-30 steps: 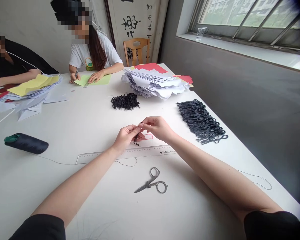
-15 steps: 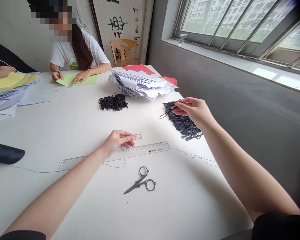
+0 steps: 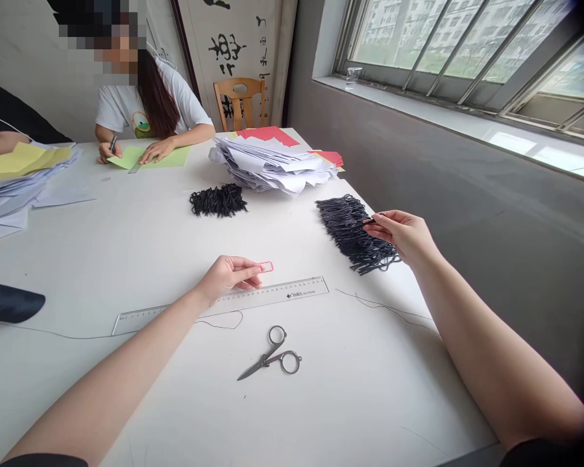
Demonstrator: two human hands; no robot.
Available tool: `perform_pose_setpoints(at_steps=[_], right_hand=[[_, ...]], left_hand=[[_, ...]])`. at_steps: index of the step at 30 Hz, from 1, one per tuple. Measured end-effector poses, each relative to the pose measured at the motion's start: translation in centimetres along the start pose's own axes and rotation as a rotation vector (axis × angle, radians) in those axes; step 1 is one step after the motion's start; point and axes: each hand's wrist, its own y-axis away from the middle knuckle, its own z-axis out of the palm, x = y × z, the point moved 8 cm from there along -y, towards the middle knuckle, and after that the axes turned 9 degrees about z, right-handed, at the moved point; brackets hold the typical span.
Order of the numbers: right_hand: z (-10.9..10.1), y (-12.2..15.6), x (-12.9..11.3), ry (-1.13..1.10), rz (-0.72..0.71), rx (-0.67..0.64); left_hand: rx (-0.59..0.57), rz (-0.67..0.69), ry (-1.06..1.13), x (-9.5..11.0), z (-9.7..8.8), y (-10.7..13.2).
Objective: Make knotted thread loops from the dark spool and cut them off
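My left hand [image 3: 228,275] rests on the white table [image 3: 141,246], fingers curled together beside a small red clip [image 3: 265,266] just above a clear ruler [image 3: 221,302]. Whether it grips the clip is hard to see. My right hand [image 3: 403,235] is out at the right edge, pinching a dark cord loop against the row of dark grey cord loops [image 3: 353,233]. A thin thread [image 3: 389,310] lies between the ruler and my right forearm.
Small scissors [image 3: 272,355] lie in front of the ruler. A bundle of black cords [image 3: 218,200] and a stack of white and red paper [image 3: 277,162] sit further back. A dark thread cone [image 3: 7,301] lies left. Two people work with paper at the far left.
My hands parted from working a cord together. The right hand carried a dark loop to the row of loops and has lowered it onto the row. The left hand stayed by the ruler.
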Motion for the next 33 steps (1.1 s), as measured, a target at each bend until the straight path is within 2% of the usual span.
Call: perform_pose_setpoints(at_steps=[7, 12, 15, 18, 22, 24, 33], right_hand=[[-1.7, -0.9, 0.4, 0.199, -0.091, 0.204], [-2.2, -1.3, 0.7, 0.257, -0.131, 0.261], [-1.8, -0.7, 0.0, 0.224, -0.162, 0.231], [-0.7, 0.2, -1.3, 0.143, -0.196, 0.136], [0.9, 0.9, -2.0, -0.11, -0.192, -0.052], [1.4, 0.8, -1.8, -0.186, -0.175, -0.091], [0.3, -0.4, 0.1, -0.002, -0.152, 0.046]], left_hand=[[0.003, 0.013, -0.014, 0.0, 0.0, 0.1], [0.011, -0.001, -0.017, 0.0, 0.0, 0.1], [0.006, 0.005, -0.018, 0.1, 0.1, 0.1], [0.007, 0.003, -0.019, 0.1, 0.1, 0.1], [0.01, -0.001, -0.01, 0.1, 0.1, 0.2], [0.012, -0.002, -0.009, 0.1, 0.1, 0.2], [0.014, 0.006, -0.01, 0.2, 0.2, 0.1]])
